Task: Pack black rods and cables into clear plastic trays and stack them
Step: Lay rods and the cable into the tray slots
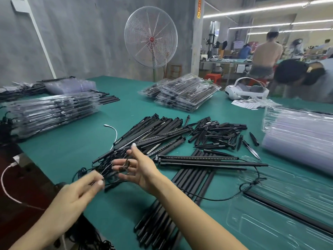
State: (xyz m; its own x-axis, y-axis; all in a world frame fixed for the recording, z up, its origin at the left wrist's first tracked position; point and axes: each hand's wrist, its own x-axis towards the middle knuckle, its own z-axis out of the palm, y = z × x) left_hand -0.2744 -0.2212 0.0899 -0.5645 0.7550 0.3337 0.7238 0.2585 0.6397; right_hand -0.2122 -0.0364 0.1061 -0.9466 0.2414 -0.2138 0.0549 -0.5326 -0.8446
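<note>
A tangle of thin black cables (pixel 106 170) lies on the green table at the near end of a pile of black rods (pixel 155 136). My left hand (pixel 84 190) pinches a cable at the tangle's near edge. My right hand (pixel 137 168) is over the tangle with fingers spread, a loop of cable caught between them. One open clear tray (pixel 281 213) lies at the near right with a black rod in it. More rods (pixel 203 162) lie across its left end, with a cable trailing from them.
Packed tray stacks stand at the left (pixel 52 110) and far centre (pixel 182 94). Empty clear trays (pixel 302 139) are piled at the right. Black spikes (pixel 218 134) are scattered mid-table. A white headset (pixel 245 89), a fan (pixel 151 37), a white cable (pixel 113 130) and people at the right.
</note>
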